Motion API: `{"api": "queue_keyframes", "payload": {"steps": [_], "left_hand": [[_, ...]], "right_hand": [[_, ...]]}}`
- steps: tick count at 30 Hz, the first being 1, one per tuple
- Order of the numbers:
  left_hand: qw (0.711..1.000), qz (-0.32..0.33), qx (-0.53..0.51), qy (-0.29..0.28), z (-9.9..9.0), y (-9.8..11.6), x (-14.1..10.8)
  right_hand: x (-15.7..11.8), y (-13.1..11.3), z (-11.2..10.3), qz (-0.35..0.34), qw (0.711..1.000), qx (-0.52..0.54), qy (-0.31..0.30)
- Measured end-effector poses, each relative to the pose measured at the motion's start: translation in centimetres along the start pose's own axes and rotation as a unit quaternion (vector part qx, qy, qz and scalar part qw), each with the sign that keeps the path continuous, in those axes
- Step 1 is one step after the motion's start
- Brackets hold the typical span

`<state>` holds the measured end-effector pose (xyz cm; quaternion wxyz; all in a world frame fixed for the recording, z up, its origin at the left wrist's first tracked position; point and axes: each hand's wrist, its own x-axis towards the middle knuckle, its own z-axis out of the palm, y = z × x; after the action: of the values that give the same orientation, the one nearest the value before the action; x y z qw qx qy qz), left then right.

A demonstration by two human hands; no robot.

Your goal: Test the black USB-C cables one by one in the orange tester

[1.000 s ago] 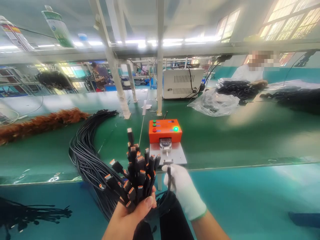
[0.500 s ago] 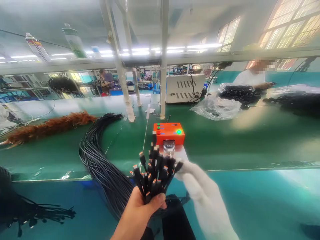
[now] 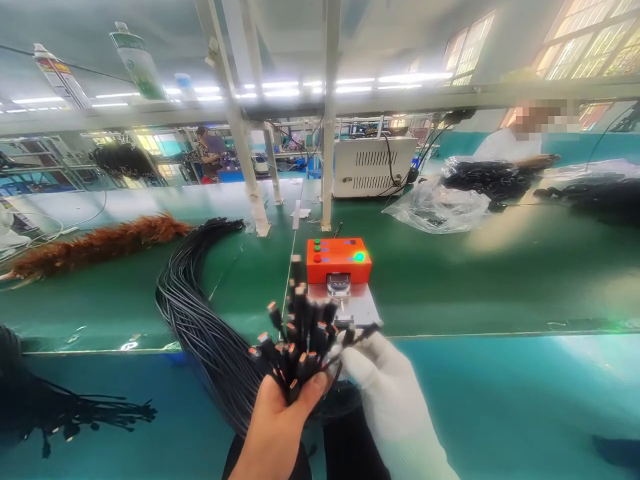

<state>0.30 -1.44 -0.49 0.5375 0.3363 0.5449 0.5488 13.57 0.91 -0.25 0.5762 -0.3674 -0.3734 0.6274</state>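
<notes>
Many black plugs fan up from the bare left hand, its fingers clenched around them, just in front of the bench's near edge. The white-gloved right hand touches one at their right side, fingers curled (whether they pinch it, I cannot tell). Cables lie on the bench to the left and drop over its near edge. Beyond the hands, by that edge, sits an orange box, its lamp lit green, behind a metal plate.
</notes>
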Motion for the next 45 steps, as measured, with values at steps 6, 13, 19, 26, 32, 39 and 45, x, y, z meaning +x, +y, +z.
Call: {"api": "queue_keyframes", "payload": {"steps": [6,13,19,26,32,39,45], "left_hand": [[0.997,0.081,0.007,0.011,-0.6,1.6,-0.6],[0.993,0.115,-0.040,0.004,0.5,2.8,-1.3],[0.993,0.114,-0.019,0.011,0.6,2.5,-1.2],[0.996,0.087,-0.025,0.006,0.2,1.9,-1.3],[0.998,0.044,-0.039,-0.019,-0.3,1.9,-1.0],[0.998,0.026,-0.058,-0.017,0.0,2.4,-0.5],[0.998,0.002,-0.051,-0.032,0.0,2.0,-0.4]], "right_hand": [[1.1,0.8,-1.1,0.095,0.987,-0.110,0.067],[4.1,2.3,-2.3,0.125,0.961,-0.228,0.090],[4.5,2.8,-2.6,0.130,0.963,-0.218,0.085],[4.9,2.8,-2.7,0.102,0.975,-0.182,0.079],[5.2,3.1,-2.7,0.119,0.975,-0.167,0.091],[5.0,3.0,-2.6,0.120,0.971,-0.194,0.065],[2.6,3.8,-4.4,0.259,0.867,-0.425,-0.021]]}}
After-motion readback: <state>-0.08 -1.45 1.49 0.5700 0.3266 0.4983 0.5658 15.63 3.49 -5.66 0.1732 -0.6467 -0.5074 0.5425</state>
